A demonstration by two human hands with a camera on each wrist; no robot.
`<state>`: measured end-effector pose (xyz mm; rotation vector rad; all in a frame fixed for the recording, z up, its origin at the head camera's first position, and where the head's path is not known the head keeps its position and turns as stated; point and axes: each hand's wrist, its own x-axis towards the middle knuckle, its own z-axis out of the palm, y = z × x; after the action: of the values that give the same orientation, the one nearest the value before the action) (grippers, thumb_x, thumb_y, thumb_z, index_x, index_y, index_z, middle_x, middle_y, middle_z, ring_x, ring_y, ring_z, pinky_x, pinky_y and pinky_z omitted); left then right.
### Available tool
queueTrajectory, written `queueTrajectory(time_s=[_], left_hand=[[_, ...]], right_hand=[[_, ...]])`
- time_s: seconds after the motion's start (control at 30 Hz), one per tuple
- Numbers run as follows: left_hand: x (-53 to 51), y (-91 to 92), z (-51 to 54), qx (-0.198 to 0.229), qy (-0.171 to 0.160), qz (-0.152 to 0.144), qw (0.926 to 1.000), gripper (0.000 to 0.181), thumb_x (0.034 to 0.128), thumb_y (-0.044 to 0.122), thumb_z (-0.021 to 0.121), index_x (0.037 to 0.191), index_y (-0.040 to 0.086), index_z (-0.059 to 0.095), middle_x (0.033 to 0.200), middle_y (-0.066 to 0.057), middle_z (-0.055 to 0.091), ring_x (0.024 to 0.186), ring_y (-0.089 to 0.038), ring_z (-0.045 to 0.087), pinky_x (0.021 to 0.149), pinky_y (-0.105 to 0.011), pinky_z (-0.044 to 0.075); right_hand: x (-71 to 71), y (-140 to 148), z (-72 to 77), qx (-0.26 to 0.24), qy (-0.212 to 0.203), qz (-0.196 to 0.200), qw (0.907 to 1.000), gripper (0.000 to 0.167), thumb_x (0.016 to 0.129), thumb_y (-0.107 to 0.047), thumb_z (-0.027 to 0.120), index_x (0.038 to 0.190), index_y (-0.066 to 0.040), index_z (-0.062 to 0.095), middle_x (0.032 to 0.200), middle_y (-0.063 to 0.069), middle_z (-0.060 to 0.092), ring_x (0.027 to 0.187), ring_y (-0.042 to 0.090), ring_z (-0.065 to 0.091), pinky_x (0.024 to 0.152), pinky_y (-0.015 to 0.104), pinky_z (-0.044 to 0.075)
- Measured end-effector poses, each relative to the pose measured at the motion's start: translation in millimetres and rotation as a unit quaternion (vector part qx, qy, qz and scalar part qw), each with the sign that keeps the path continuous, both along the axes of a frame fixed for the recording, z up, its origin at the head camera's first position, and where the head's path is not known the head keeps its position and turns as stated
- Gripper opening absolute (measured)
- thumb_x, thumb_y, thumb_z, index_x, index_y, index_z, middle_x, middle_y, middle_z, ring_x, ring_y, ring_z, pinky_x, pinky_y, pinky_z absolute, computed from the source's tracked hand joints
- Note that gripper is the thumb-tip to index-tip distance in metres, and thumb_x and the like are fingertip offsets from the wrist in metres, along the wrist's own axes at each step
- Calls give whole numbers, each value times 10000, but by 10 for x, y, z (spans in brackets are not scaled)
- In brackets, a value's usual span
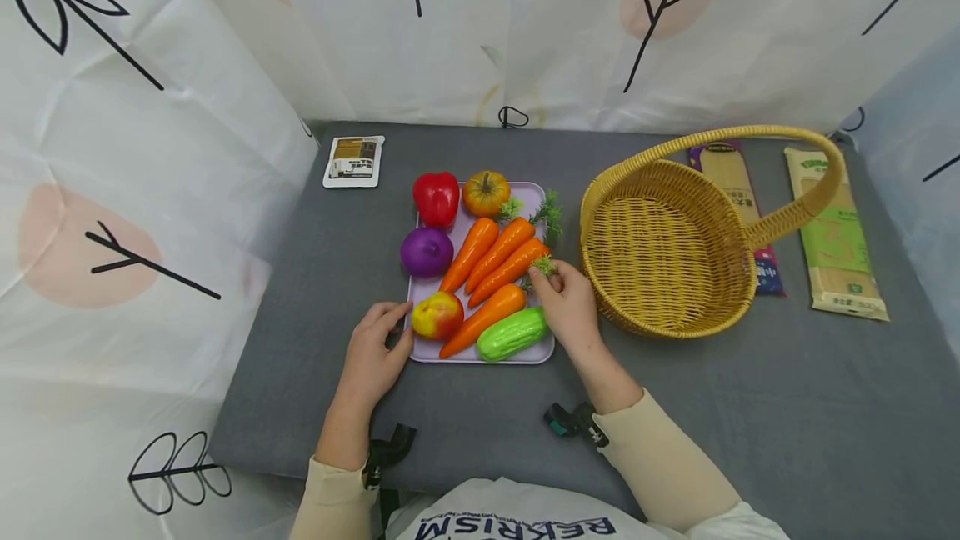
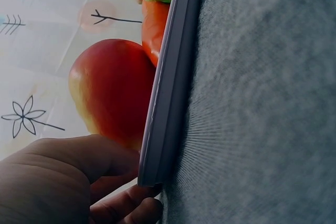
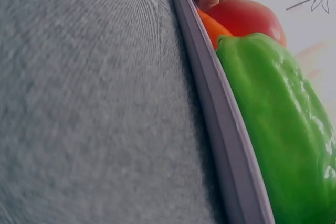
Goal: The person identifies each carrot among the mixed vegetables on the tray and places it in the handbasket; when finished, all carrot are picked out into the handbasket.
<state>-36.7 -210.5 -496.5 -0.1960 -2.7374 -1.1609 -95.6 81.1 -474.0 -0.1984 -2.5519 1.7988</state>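
A lilac tray (image 1: 480,360) lies on the grey table, bearing a red pepper (image 1: 437,199), a pumpkin (image 1: 486,193), a purple onion (image 1: 426,252), several carrots (image 1: 501,253), a red-yellow fruit (image 1: 438,316) and a green vegetable (image 1: 512,334). My left hand (image 1: 377,350) grips the tray's left edge; the left wrist view shows the thumb (image 2: 100,156) beside the fruit (image 2: 116,92) and fingers curled at the rim. At the right edge, my right hand (image 1: 567,307) grips the tray beside the carrot tops, its thumb over the rim and its other fingers partly hidden.
To the tray's right stands a yellow wicker basket (image 1: 667,248) with a tall handle, holding nothing. Behind and beside it lie a purple-and-blue packet (image 1: 731,182) and a green packet (image 1: 840,240). A small white packet (image 1: 354,162) lies at the back left.
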Motion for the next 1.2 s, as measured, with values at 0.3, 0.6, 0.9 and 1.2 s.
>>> queueTrajectory(time_s=[0.3, 0.6, 0.9, 1.2], left_hand=[[-12, 4, -7, 22, 163, -1, 9999, 334, 911, 21, 709, 1243, -16, 714, 1089, -134, 648, 880, -246, 567, 782, -427, 469], [-7, -1, -22, 53, 314, -31, 9995, 307, 900, 10, 714, 1207, -1, 733, 1069, -122, 650, 860, -224, 559, 748, -402, 452], [-2, 0, -20, 91, 296, -41, 9995, 284, 908, 10, 706, 1190, -7, 735, 1080, -121, 653, 867, -222, 564, 752, -402, 457], [3, -2, -24, 74, 360, -30, 9993, 254, 933, 21, 695, 1181, 13, 746, 1078, -122, 659, 847, -207, 563, 726, -379, 445]], right_hand=[[51, -55, 106, -116, 832, -179, 9963, 193, 988, -190, 709, 1060, -12, 727, 874, 76, 587, 684, 207, 522, 594, 261, 419], [87, -15, 360, 280, 1212, 562, 9906, 244, 1067, -146, 552, 1253, 8, 585, 1048, 160, 679, 855, 323, 700, 668, 412, 550], [119, 22, 545, -926, 1116, 765, 9865, 215, 1073, -140, 533, 1204, 32, 539, 974, 231, 649, 812, 328, 717, 735, 434, 597], [167, 114, 756, -1924, 1385, 534, 9700, 182, 1068, -86, 526, 1164, 69, 515, 900, 251, 575, 756, 208, 723, 702, 365, 599]])
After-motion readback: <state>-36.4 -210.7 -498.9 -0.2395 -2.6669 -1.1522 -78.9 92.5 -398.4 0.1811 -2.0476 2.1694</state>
